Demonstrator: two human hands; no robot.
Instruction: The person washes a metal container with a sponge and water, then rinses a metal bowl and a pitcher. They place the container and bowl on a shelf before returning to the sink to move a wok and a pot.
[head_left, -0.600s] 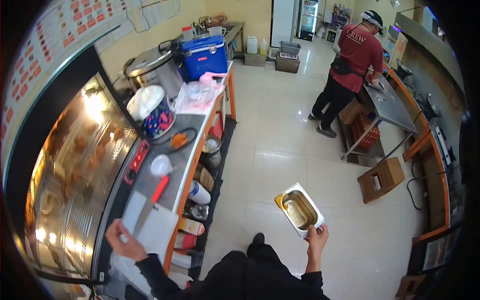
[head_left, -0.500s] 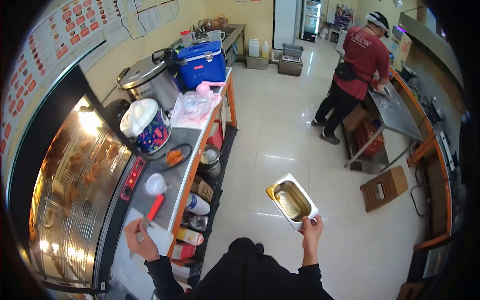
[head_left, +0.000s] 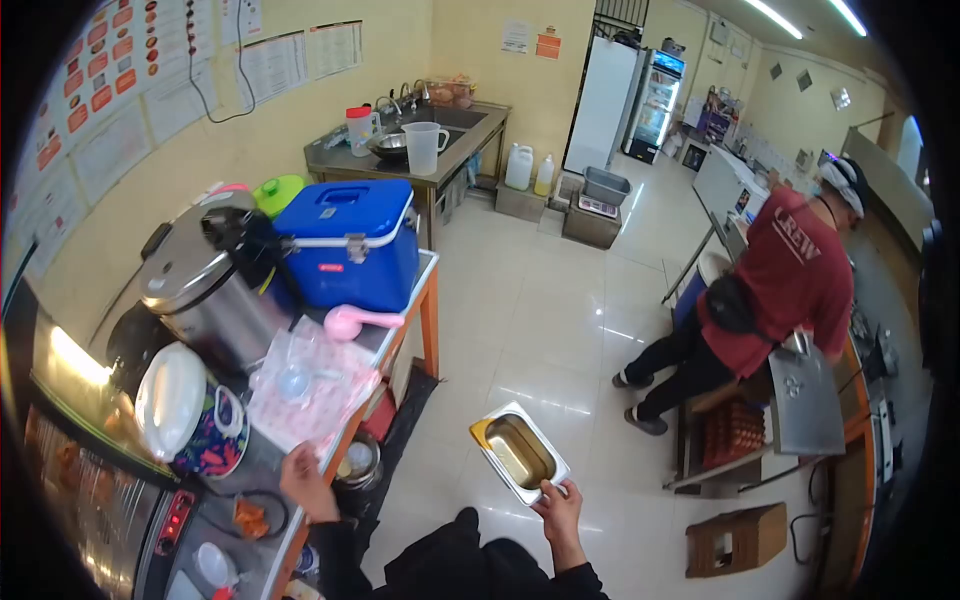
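My right hand (head_left: pixel 562 512) grips the near rim of a rectangular metal pan (head_left: pixel 519 453), held out over the tiled floor. Yellow residue shows along the pan's left edge and inside it. My left hand (head_left: pixel 308 484) is at the edge of the counter, just below a pink patterned plastic sheet (head_left: pixel 306 400). Its fingers are bunched, and what they hold, if anything, is too small to make out. A pink scoop (head_left: pixel 360 322) lies beyond the sheet, in front of a blue cooler box (head_left: pixel 350 245).
A steel cooker (head_left: pixel 205 285), a floral pot (head_left: pixel 190 410) and a lit warming cabinet (head_left: pixel 85 480) line the left. At the right, a person in a red shirt (head_left: pixel 785 285) leans over a steel table (head_left: pixel 808 405). A brown stool (head_left: pixel 737 540) stands on the floor. A sink counter (head_left: pixel 440 160) is ahead.
The view has moved forward along the counter. My left hand has gone from beside the red-handled knife to the counter edge near the pink sheet. The pan stays in my right hand.
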